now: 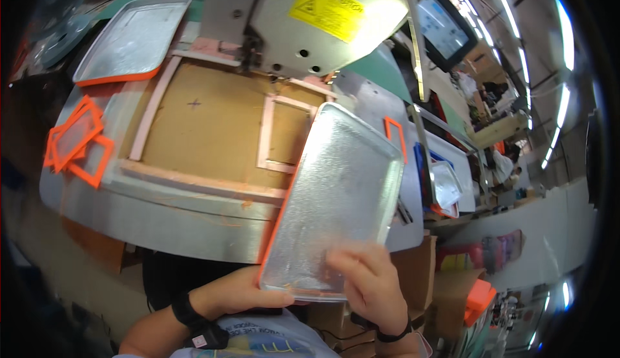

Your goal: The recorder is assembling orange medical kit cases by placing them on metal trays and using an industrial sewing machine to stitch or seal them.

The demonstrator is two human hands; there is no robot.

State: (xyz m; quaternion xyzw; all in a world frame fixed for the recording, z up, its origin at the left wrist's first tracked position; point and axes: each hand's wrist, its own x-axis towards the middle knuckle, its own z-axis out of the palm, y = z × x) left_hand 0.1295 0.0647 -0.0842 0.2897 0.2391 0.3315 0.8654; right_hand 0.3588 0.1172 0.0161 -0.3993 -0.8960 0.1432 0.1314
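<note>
A shallow rectangular silver tray (pixel 345 177) with an orange outer side stands tilted in front of me, its far end leaning over the machine's work bed. My left hand (pixel 248 291) grips its near left corner, thumb over the rim and fingers underneath. Over the tray's near right part is my right hand (pixel 371 284), its fingers bent and smeared by motion. Whether they touch the silver surface I cannot tell. Behind the tray, a brown board (pixel 213 125) lies inside a pale pink frame (pixel 153 109), and a smaller pale frame (pixel 265 132) sits on it.
The grey machine head (pixel 329 22) with a yellow label overhangs the work bed. Another silver tray (pixel 132 35) lies at the far left. Several orange frames (pixel 81 139) are piled below it. A screen (pixel 442 25) is at the far right, cardboard boxes (pixel 420 274) at the near right.
</note>
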